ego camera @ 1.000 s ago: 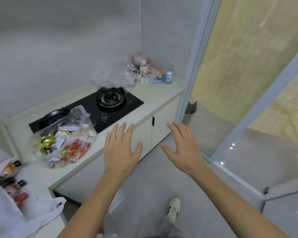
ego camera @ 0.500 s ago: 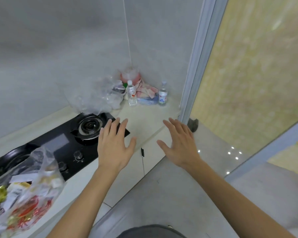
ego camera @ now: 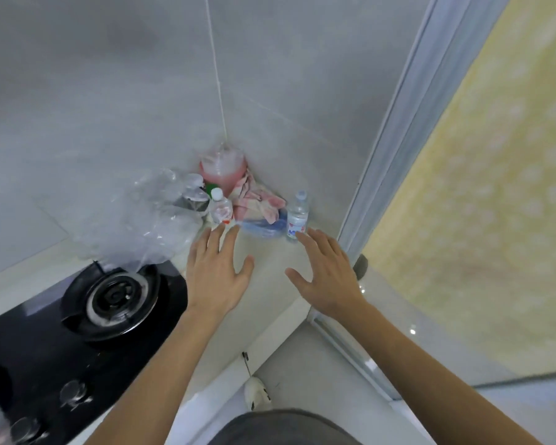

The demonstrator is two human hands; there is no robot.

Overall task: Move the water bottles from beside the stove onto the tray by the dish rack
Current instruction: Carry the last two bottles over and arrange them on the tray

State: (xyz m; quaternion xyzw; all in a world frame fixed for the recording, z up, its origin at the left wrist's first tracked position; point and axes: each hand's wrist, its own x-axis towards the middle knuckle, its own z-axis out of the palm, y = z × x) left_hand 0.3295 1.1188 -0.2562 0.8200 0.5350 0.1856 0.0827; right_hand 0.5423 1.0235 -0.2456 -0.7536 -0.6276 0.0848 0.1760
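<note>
- Stove (ego camera: pixel 77 335): black glass hob at the lower left, with a round burner (ego camera: pixel 113 300) and knobs along its near edge.
- Plastic bag (ego camera: pixel 142 220): clear and crumpled, behind the burner against the wall.
- Left hand (ego camera: pixel 217 274): over the counter (ego camera: pixel 270 284), fingers straight and spread, holding nothing; its fingertips lie just short of the left bottle.
- Left bottle (ego camera: pixel 220 208): small, upright, white cap, reddish label, beside the bag and in front of a pink container (ego camera: pixel 223 170) in the corner.
- Cloth (ego camera: pixel 257 200): pink and white, bunched between the two bottles, above something blue and blurred.
- Right bottle (ego camera: pixel 297 213): small, upright, clear with a blue-and-white label, near the door frame (ego camera: pixel 395 149).
- Right hand (ego camera: pixel 326 274): flat, fingers spread, empty; its fingertips are at the base of the right bottle, though I cannot tell whether they touch.
</note>
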